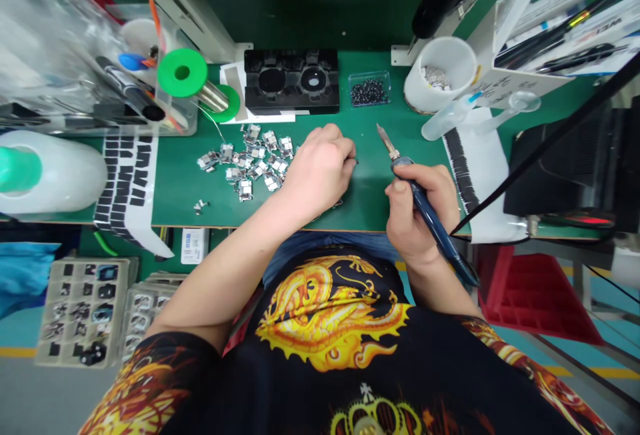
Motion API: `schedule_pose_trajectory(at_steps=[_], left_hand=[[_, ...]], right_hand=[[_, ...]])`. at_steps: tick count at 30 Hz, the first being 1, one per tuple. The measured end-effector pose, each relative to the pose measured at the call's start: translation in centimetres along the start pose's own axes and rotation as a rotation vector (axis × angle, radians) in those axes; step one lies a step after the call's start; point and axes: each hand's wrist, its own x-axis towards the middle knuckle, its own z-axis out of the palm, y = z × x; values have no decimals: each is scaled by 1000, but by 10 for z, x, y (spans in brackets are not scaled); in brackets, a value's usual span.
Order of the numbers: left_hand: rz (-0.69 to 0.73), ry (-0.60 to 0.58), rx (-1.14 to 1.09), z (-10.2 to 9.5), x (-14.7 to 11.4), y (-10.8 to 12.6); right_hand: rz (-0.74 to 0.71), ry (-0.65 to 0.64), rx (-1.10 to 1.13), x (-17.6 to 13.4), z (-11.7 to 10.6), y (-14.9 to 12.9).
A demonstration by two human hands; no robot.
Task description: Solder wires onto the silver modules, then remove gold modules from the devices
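Observation:
My right hand (425,205) grips a blue soldering iron (433,221) like a pen, its metal tip pointing up and left above the green bench top. My left hand (323,168) is closed, with thumb and fingertips pinched together. A tiny dark bit shows at those fingertips, too small to name. Just left of that hand lies a loose pile of small silvery metal parts (255,153). A little metal part peeks out below the left hand, mostly hidden by it. Beyond the hands sits a clear tray (369,89) of tiny black pieces.
A black fixture block (291,81) stands at the back, beside a green solder spool (183,72). White cup (440,75), plastic syringe (447,115) and a sheet of black strips (463,168) are on the right. A white bottle (55,171) stands left. A dark cable crosses the right side.

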Motion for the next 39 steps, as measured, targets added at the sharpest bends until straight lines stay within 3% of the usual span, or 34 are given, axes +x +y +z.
schedule_pose_trajectory(at_steps=[11, 15, 18, 20, 27, 39], left_hand=[[57, 109, -81, 5, -5, 4], [10, 199, -430, -4, -20, 13], [-62, 202, -704, -14, -35, 23], [-69, 199, -774, -19, -43, 28], [-9, 184, -842, -18, -50, 32], [35, 275, -776, -10, -55, 34]], right_hand=[[-5, -4, -10, 0, 0, 0], [-1, -21, -3, 0, 2, 0], [-13, -58, 4, 0, 3, 1], [-23, -91, 3, 0, 5, 1], [-59, -144, 23, -2, 5, 1], [110, -127, 112, -12, 2, 5]])
